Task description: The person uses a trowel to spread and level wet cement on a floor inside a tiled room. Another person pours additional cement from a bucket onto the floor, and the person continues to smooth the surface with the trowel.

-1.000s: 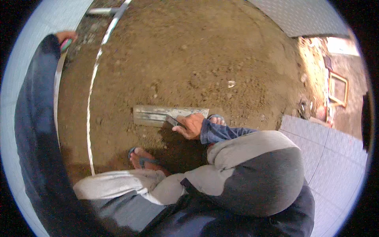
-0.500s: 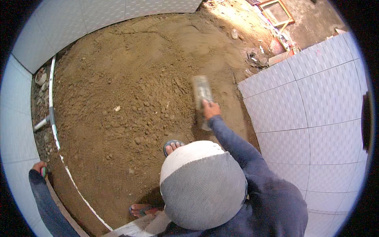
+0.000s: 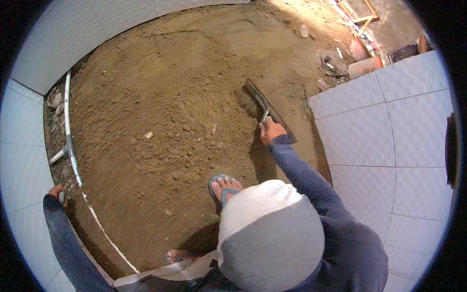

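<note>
My right hand [image 3: 273, 131] is closed round the handle of a plastering trowel [image 3: 273, 113], right of the middle. The long metal blade is tilted up on its edge, its far end close over brown sand [image 3: 141, 97] with a dark shadow beside it. At the far left, my left hand [image 3: 57, 191] is curled by the tiled wall. A small pink and green edge shows at its fingers; what it belongs to is unclear. White pipe [image 3: 67, 107] with a grey tee runs along the sand's left side, just beyond this hand.
Pale tiled walls [image 3: 360, 131] stand right, left and at the back. A sandalled foot [image 3: 226, 187] rests on the sand beside a white and grey cap [image 3: 272, 233]. At the far right lie rubble, a plastic container [image 3: 365, 67] and a wooden frame [image 3: 366, 18].
The trowel has gone from lying nearly flat to tilted on its edge, its near end swung right. My left hand stays by the left wall. The view has shifted somewhat.
</note>
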A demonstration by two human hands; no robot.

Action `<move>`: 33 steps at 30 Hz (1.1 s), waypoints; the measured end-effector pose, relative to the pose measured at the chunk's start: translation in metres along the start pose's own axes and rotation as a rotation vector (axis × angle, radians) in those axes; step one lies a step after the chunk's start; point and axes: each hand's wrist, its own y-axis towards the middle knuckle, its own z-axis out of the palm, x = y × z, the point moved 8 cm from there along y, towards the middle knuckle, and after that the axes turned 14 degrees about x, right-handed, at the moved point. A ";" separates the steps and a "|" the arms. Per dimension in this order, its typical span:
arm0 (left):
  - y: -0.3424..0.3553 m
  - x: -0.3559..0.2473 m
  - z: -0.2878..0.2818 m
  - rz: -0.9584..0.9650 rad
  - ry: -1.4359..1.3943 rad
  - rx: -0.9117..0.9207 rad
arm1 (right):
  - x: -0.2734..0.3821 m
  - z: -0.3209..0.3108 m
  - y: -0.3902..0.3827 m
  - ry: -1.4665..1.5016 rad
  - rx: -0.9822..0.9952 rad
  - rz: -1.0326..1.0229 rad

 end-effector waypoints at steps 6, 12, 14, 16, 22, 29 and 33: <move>0.021 -0.030 0.007 0.033 0.008 0.016 | -0.019 -0.013 0.026 0.635 -0.149 -0.126; 0.042 -0.011 0.026 0.036 -0.055 0.031 | -0.062 0.032 0.017 0.724 -0.126 -0.066; 0.022 0.008 0.010 0.005 -0.058 0.005 | -0.048 -0.018 -0.016 0.859 -0.154 -0.076; 0.017 0.015 0.011 -0.011 -0.054 0.015 | -0.077 -0.087 -0.022 0.806 -0.362 -0.230; 0.013 0.025 0.019 -0.026 -0.077 0.030 | -0.109 0.004 0.018 0.460 -0.266 0.073; -0.030 0.044 -0.014 -0.073 -0.074 -0.020 | -0.053 -0.062 0.009 0.712 -0.343 -0.216; -0.006 0.034 0.015 -0.064 -0.090 0.036 | -0.058 -0.039 0.048 0.286 -0.365 -0.075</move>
